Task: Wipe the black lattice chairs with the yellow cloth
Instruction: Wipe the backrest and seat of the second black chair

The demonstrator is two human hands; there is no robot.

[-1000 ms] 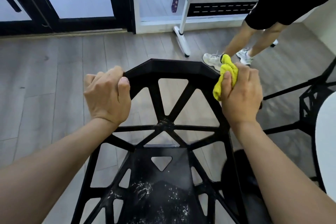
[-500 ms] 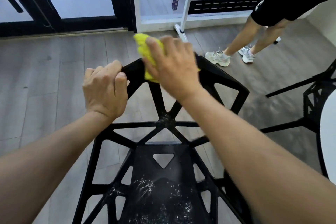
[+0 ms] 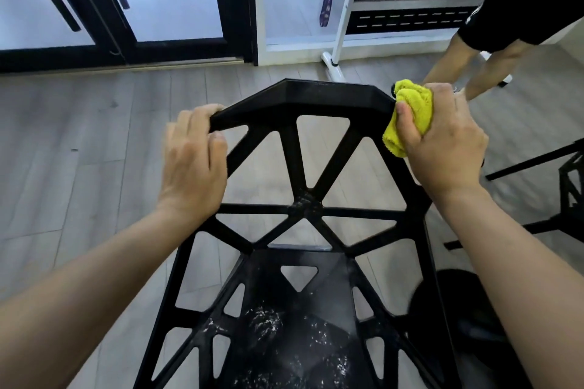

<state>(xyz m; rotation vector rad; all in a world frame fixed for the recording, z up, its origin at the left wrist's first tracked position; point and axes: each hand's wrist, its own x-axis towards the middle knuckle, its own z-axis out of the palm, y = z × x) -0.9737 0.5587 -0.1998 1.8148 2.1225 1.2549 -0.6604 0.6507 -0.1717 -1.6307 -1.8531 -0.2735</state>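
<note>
At the chair back's right corner the yellow cloth was gripped by the right hand, the rail was clasped by the left hand, and the speckled seat apparently remained unwiped.

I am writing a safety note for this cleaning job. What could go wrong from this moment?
1. The right hand wipes the backrest corner of the black lattice chair with the yellow cloth close to another person's legs; a bump seems possible.
2. White specks on the seat may be missed.
3. Only the left hand steadies the chair; it might tip.
</note>
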